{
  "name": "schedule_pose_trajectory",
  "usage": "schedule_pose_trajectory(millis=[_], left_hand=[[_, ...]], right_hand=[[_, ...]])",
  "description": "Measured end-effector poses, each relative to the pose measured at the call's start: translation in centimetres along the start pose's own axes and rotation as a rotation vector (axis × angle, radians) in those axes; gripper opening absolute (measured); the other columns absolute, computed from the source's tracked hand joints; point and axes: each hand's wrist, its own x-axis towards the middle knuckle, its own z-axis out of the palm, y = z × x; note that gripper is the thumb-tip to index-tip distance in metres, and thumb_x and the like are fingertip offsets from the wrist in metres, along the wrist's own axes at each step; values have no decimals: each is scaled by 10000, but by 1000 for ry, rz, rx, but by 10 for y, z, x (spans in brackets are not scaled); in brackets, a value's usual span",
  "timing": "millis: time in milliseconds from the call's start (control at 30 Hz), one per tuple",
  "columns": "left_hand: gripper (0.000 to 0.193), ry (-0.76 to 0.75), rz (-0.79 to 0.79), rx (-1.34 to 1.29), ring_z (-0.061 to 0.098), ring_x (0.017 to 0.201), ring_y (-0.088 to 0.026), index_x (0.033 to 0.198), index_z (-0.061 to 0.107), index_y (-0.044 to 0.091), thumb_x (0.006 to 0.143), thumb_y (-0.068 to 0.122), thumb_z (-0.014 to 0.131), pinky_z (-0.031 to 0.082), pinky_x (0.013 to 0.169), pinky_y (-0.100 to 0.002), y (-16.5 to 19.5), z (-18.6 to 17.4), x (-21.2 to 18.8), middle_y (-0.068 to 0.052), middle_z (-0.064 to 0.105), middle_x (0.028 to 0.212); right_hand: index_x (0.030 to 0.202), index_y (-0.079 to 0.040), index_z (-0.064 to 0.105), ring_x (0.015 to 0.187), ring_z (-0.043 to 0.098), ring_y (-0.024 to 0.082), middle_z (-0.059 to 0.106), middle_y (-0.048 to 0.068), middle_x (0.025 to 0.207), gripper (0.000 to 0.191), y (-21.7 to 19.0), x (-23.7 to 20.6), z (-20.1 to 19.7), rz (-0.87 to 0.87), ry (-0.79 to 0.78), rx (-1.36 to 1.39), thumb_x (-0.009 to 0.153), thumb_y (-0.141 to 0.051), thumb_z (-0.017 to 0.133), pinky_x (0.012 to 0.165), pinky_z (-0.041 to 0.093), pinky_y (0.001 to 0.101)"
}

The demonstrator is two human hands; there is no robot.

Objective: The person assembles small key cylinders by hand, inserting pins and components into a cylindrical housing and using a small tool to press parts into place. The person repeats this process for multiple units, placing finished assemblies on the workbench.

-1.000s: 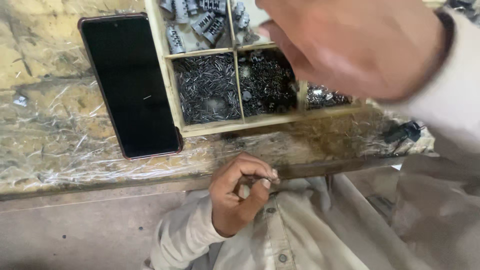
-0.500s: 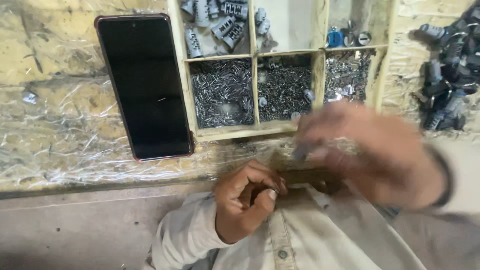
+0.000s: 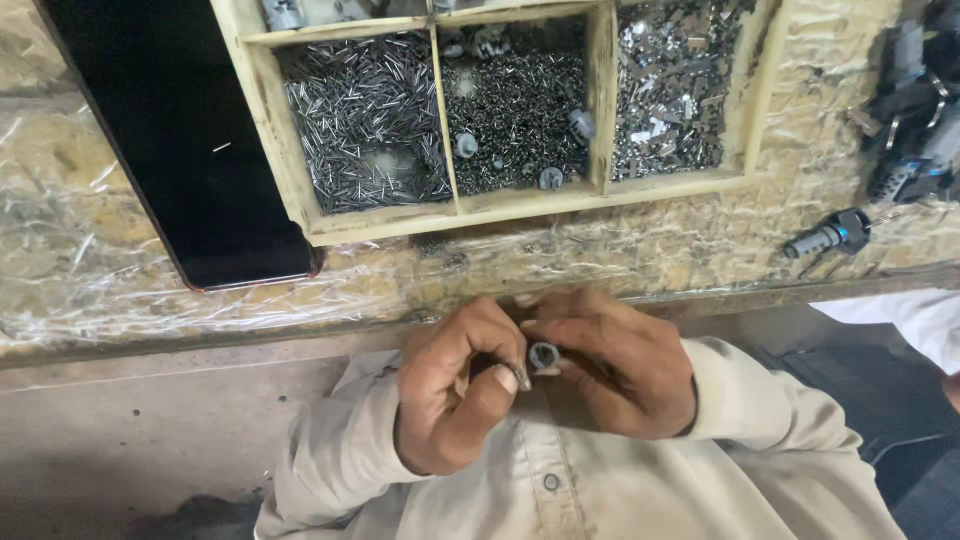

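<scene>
Both hands [image 3: 545, 375] pinch a small metal cylinder [image 3: 543, 356].

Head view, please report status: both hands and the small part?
Left hand and right hand together below bench edge, pinching small round metal part. Wooden tray of pins beyond. Nothing in the way.

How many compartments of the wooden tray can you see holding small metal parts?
3 in full view: left compartment holds thin pins, middle compartment tiny dark bits, right compartment shiny flat pieces. An upper row is cut off at the frame's top, so more may exist.
</scene>
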Motion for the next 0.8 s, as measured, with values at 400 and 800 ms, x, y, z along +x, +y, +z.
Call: schedule_pose_trajectory(millis=[400,800], left_hand=[[74,-90,-202,184,561,678,-49,905,550,37,861,41,609,470,612,-244,27,-6,4,-13,573,814],[262,104,484,956,728,839,-322,1045,646,-75,803,12,694,632,745,-374,30,19,-1,-179,711,906]], right_hand=[[1243,130,501,904,768,375,689,302,1082,530,8,-19,23,-120,26,8,831,-2,807,730,632,419],[1013,212,564,799,709,390,642,278,886,240,7,-3,0,-520,-14,-485,915,11,648,743,674,526]])
